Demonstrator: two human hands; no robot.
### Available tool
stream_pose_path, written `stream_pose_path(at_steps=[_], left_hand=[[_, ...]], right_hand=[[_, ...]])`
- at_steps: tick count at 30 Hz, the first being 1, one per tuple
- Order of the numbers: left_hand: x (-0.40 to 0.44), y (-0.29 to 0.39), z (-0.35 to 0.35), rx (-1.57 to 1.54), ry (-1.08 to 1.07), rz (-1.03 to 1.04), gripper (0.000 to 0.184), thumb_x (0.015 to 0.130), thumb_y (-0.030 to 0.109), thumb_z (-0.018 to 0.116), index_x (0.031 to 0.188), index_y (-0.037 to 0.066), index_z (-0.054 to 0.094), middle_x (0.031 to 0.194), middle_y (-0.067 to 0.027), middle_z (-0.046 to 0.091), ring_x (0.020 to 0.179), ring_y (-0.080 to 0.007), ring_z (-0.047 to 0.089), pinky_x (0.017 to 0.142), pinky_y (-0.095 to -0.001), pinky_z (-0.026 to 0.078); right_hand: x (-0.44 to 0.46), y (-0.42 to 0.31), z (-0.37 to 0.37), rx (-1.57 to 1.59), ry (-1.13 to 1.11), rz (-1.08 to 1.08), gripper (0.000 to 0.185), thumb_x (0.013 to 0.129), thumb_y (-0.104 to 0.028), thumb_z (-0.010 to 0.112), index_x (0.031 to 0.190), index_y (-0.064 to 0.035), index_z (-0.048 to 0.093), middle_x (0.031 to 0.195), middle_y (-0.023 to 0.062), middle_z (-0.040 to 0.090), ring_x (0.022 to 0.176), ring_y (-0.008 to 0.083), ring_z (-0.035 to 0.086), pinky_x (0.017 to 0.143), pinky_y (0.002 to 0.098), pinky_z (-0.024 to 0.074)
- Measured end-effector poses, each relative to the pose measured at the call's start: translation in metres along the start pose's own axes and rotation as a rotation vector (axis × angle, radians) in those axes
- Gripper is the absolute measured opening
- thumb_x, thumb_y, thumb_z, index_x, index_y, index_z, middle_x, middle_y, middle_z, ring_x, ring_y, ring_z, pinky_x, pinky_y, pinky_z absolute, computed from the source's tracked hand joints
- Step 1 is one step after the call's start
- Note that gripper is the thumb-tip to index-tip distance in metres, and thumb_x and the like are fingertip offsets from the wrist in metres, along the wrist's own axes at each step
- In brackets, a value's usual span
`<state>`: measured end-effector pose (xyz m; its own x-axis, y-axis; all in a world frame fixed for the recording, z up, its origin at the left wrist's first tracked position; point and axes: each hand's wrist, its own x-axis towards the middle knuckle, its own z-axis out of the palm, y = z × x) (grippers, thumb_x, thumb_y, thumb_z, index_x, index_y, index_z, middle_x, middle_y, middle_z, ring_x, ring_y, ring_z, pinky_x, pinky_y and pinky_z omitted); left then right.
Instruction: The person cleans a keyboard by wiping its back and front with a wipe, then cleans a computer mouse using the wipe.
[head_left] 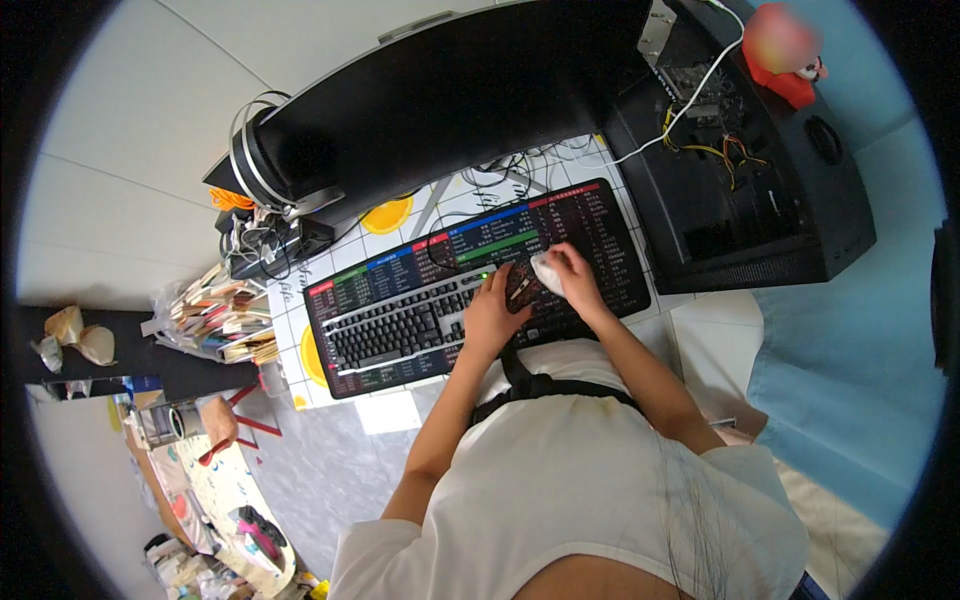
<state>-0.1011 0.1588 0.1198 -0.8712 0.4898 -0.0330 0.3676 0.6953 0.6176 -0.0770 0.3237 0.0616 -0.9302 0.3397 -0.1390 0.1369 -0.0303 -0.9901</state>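
My left hand (pixel 487 318) lies over the right end of a silver-framed keyboard (pixel 400 322) with black keys, its fingers stretched out and its thumb apart. A green light (pixel 485 275) glows at the keyboard's corner, beside my fingertips. My right hand (pixel 572 272) is closed on a crumpled white tissue (pixel 546 273), just above the desk mat. Between the hands is a small dark, reddish-brown patterned thing (pixel 522 286) that I cannot make out. Under all this lies a black desk mat (pixel 610 245) printed with coloured bands and rows of small text.
A wide black monitor (pixel 450 100) stands behind the mat, with cables (pixel 500 170) below it. An open black computer case (pixel 730 200) is on the right, with a red figure (pixel 780 60) on top. Headphones (pixel 265 165) and stacked papers (pixel 225 315) are at left.
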Motion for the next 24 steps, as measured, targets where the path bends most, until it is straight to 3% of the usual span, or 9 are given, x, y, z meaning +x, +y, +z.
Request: stream_pose_path(at_steps=[2,5,8,10,14,16,18,23,24], left_hand=[[0.000,0.001,-0.001,0.011,0.017,-0.003,0.072,0.059,0.021,0.072,0.122,0.010,0.040,0.104,-0.0128,0.054,0.087,-0.0321,0.057,0.070,-0.0389,0.049],[0.000,0.001,-0.003,0.085,0.041,0.005,0.070,0.059,0.020,0.071,0.121,0.010,0.041,0.104,-0.0122,0.054,0.088,-0.0316,0.057,0.070,-0.0386,0.049],[0.001,0.000,-0.001,0.080,0.052,0.051,0.069,0.059,0.020,0.071,0.121,0.011,0.042,0.105,-0.0116,0.054,0.088,-0.0310,0.057,0.070,-0.0380,0.049],[0.001,0.000,-0.001,0.078,0.038,0.039,0.069,0.059,0.020,0.071,0.120,0.010,0.042,0.106,-0.0114,0.054,0.088,-0.0308,0.057,0.070,-0.0376,0.049],[0.000,0.004,-0.002,0.073,0.042,0.021,0.069,0.059,0.021,0.071,0.120,0.010,0.043,0.108,-0.0115,0.053,0.089,-0.0307,0.057,0.071,-0.0373,0.049],[0.001,0.004,-0.004,0.051,0.044,-0.011,0.069,0.059,0.022,0.072,0.120,0.010,0.043,0.109,-0.0119,0.053,0.090,-0.0307,0.057,0.072,-0.0371,0.049],[0.001,0.002,-0.003,0.069,0.046,-0.005,0.069,0.059,0.022,0.072,0.120,0.010,0.043,0.110,-0.0121,0.053,0.090,-0.0309,0.057,0.072,-0.0370,0.049],[0.000,-0.004,-0.003,0.105,0.047,0.050,0.069,0.060,0.021,0.071,0.122,0.010,0.042,0.111,-0.0130,0.052,0.092,-0.0313,0.056,0.073,-0.0373,0.049],[-0.001,-0.005,-0.002,0.107,0.047,0.055,0.069,0.061,0.021,0.070,0.123,0.010,0.041,0.112,-0.0132,0.052,0.092,-0.0312,0.056,0.074,-0.0375,0.049]], right_hand=[[0.000,0.008,0.001,-0.011,-0.124,0.001,0.018,0.084,-0.018,0.056,0.093,-0.0035,0.051,0.074,0.0025,0.053,0.065,0.0088,0.049,0.058,0.0242,0.0400],[0.000,0.006,0.002,-0.026,-0.113,-0.005,0.017,0.083,-0.017,0.056,0.092,-0.0035,0.051,0.073,0.0027,0.054,0.065,0.0094,0.051,0.057,0.0249,0.0405],[0.000,0.008,0.004,0.015,0.071,-0.089,0.017,0.081,-0.016,0.059,0.091,-0.0033,0.051,0.075,0.0053,0.056,0.067,0.0128,0.054,0.058,0.0263,0.0423],[-0.004,-0.006,0.002,-0.320,0.176,-0.261,0.019,0.078,-0.015,0.062,0.089,-0.0024,0.054,0.081,0.0089,0.059,0.072,0.0203,0.058,0.063,0.0297,0.0448],[-0.012,-0.030,0.008,-0.339,0.133,-0.175,0.020,0.075,-0.015,0.065,0.087,-0.0017,0.057,0.088,0.0108,0.059,0.078,0.0261,0.059,0.069,0.0322,0.0459],[-0.015,-0.034,0.010,-0.408,0.134,-0.431,0.020,0.075,-0.016,0.065,0.086,-0.0010,0.058,0.088,0.0115,0.060,0.081,0.0278,0.059,0.070,0.0326,0.0465],[-0.012,-0.023,0.010,-0.398,0.133,-0.468,0.022,0.076,-0.016,0.066,0.088,0.0000,0.057,0.086,0.0111,0.060,0.078,0.0246,0.060,0.068,0.0306,0.0469],[-0.006,-0.013,0.001,-0.117,-0.089,0.062,0.019,0.078,-0.017,0.064,0.089,-0.0029,0.059,0.084,0.0080,0.062,0.074,0.0184,0.059,0.066,0.0278,0.0464],[-0.003,-0.012,-0.003,-0.143,-0.146,0.077,0.018,0.079,-0.019,0.063,0.090,-0.0054,0.060,0.083,0.0079,0.062,0.072,0.0194,0.060,0.064,0.0277,0.0466]])
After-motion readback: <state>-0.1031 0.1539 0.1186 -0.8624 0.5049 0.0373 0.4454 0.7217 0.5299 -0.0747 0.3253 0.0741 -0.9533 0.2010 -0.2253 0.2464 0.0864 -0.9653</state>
